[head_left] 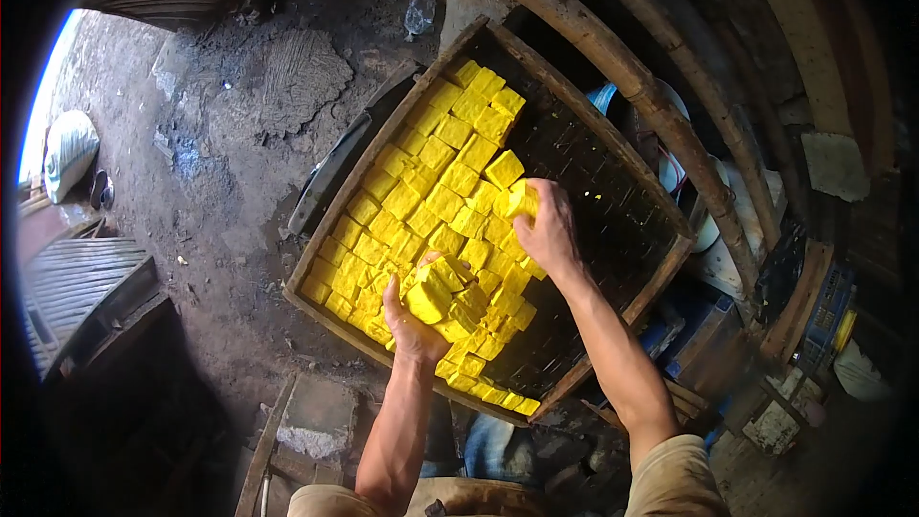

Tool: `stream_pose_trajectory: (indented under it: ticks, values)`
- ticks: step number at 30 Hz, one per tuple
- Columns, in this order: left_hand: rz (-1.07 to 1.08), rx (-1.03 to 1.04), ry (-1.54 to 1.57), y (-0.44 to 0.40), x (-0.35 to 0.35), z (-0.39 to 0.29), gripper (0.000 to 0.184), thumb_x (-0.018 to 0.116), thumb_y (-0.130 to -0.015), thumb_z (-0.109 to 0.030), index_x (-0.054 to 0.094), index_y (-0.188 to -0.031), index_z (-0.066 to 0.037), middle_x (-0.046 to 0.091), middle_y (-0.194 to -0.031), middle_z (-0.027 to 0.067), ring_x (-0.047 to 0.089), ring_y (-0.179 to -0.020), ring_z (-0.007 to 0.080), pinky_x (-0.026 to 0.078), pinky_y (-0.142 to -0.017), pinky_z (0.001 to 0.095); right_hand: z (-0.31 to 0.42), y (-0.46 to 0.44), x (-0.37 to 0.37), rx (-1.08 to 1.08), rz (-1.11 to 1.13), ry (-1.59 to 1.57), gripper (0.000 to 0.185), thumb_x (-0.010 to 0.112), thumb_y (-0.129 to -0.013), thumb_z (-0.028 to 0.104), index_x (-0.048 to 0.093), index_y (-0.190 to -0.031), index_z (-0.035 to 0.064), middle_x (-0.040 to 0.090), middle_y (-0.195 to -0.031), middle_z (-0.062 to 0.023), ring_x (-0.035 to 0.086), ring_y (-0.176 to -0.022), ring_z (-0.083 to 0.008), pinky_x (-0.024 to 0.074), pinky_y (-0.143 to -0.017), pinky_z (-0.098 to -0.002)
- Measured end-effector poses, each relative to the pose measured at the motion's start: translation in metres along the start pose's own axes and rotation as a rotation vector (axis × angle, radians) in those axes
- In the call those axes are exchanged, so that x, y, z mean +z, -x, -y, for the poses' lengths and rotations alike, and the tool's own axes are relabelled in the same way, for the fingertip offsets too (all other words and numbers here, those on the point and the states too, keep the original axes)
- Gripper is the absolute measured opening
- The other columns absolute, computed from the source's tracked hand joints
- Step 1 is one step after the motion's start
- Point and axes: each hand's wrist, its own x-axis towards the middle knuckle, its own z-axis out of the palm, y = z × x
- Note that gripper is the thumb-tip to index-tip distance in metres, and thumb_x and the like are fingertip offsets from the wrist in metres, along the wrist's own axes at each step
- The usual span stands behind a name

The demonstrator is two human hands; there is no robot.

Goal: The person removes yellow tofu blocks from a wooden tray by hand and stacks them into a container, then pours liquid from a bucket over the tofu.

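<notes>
Rows of yellow tofu-like blocks [445,201] cover the left part of a wood-framed tray [622,168] with a dark woven bottom. My left hand [414,330] is wrapped around several of these yellow blocks [428,299], held above the rows near the tray's front. Between the thumb and fingers of my right hand [549,235] is one yellow block [518,201], at the right edge of the rows. I cannot tell whether that block touches the tray. Some of the blocks under my left hand are hidden.
Bamboo poles [622,67] run along the tray's far right side. Slatted racks [86,292] stand at the left on the rough dark floor [230,182]. A blue crate [825,316] is at the right, and a clear plastic piece [419,14] lies at the back.
</notes>
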Motion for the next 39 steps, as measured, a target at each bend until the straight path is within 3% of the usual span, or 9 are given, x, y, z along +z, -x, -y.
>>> stream_pose_trajectory:
  ticks: [3, 6, 10, 16, 18, 24, 26, 34, 39]
  values:
    - [0.103, 0.014, -0.066, 0.003, 0.007, -0.003, 0.068, 0.052, -0.086, -0.058, 0.051, -0.135, -0.011, 0.059, -0.124, 0.0221, 0.059, -0.111, 0.0367, 0.048, -0.094, 0.0561, 0.003, -0.013, -0.021, 0.493, 0.137, -0.532, 0.036, 0.065, -0.070, 0.008, 0.048, -0.102, 0.0033, 0.056, -0.091, -0.0067, 0.059, -0.085, -0.0181, 0.0501, -0.076, -0.0319]
    - [-0.008, 0.042, -0.218, -0.002, 0.001, -0.005, 0.065, 0.051, -0.088, -0.055, 0.050, -0.136, -0.011, 0.059, -0.124, 0.0219, 0.060, -0.110, 0.0371, 0.049, -0.092, 0.0560, 0.006, -0.031, -0.027, 0.588, 0.106, -0.938, 0.044, 0.059, -0.075, 0.009, 0.056, -0.118, 0.0014, 0.060, -0.101, -0.0067, 0.060, -0.092, -0.0142, 0.0493, -0.079, -0.0275]
    - [-0.044, -0.012, -0.172, -0.005, 0.000, -0.004, 0.065, 0.050, -0.090, -0.057, 0.050, -0.136, -0.011, 0.058, -0.127, 0.0224, 0.059, -0.112, 0.0391, 0.047, -0.095, 0.0564, 0.006, -0.050, 0.014, 0.422, 0.242, -0.219, 0.048, 0.056, -0.087, 0.027, 0.059, -0.126, 0.0004, 0.048, -0.138, -0.0219, 0.046, -0.127, -0.0347, 0.0380, -0.106, -0.0429]
    - [-0.059, -0.030, -0.164, -0.007, 0.013, -0.012, 0.064, 0.046, -0.092, -0.060, 0.051, -0.136, -0.013, 0.060, -0.126, 0.0201, 0.060, -0.110, 0.0388, 0.047, -0.094, 0.0621, 0.043, -0.033, 0.042, 0.287, 0.034, -0.001, 0.062, 0.057, -0.086, 0.029, 0.042, -0.142, 0.0066, 0.046, -0.128, -0.0197, 0.046, -0.121, -0.0371, 0.0334, -0.102, -0.0618]
    - [-0.079, -0.088, -0.122, -0.009, 0.008, -0.016, 0.062, 0.046, -0.092, -0.059, 0.052, -0.134, -0.013, 0.060, -0.125, 0.0196, 0.060, -0.110, 0.0380, 0.047, -0.094, 0.0607, 0.068, -0.043, 0.006, 0.332, 0.390, -0.027, 0.058, 0.059, -0.083, 0.034, 0.045, -0.136, 0.0120, 0.047, -0.124, -0.0193, 0.047, -0.119, -0.0376, 0.0354, -0.101, -0.0589]
    - [-0.120, -0.170, -0.178, -0.012, 0.022, -0.011, 0.059, 0.045, -0.094, -0.055, 0.055, -0.132, -0.010, 0.064, -0.117, 0.0181, 0.063, -0.103, 0.0346, 0.050, -0.091, 0.0549, 0.030, -0.055, -0.047, 0.511, 0.616, -1.073, 0.043, 0.061, -0.074, 0.026, 0.054, -0.112, 0.0083, 0.054, -0.103, -0.0101, 0.053, -0.103, -0.0250, 0.0458, -0.094, -0.0419]
    - [-0.124, -0.247, -0.200, -0.010, 0.027, -0.002, 0.063, 0.044, -0.094, -0.058, 0.053, -0.134, -0.011, 0.064, -0.118, 0.0166, 0.064, -0.102, 0.0324, 0.050, -0.091, 0.0547, 0.061, -0.035, -0.080, 0.201, 0.416, -1.332, 0.045, 0.068, -0.069, 0.026, 0.053, -0.108, 0.0078, 0.055, -0.107, -0.0103, 0.053, -0.107, -0.0253, 0.0459, -0.094, -0.0393]
    - [0.037, -0.442, 0.026, 0.005, 0.013, 0.030, 0.066, 0.047, -0.091, -0.062, 0.055, -0.128, -0.008, 0.059, -0.126, 0.0159, 0.058, -0.113, 0.0342, 0.045, -0.101, 0.0519, 0.082, 0.058, -0.097, -0.277, 0.437, -0.651, 0.065, 0.083, -0.069, 0.034, 0.057, -0.127, 0.0188, 0.054, -0.130, -0.0106, 0.050, -0.127, -0.0297, 0.0351, -0.107, -0.0464]
    - [0.040, -0.410, 0.016, 0.014, -0.021, 0.037, 0.062, 0.050, -0.088, -0.044, 0.051, -0.131, 0.001, 0.057, -0.124, 0.0252, 0.057, -0.111, 0.0393, 0.043, -0.102, 0.0515, 0.003, 0.085, -0.030, 0.240, -0.078, -0.581, 0.041, 0.068, -0.089, 0.019, 0.060, -0.124, -0.0012, 0.060, -0.130, -0.0182, 0.050, -0.129, -0.0377, 0.0379, -0.111, -0.0434]
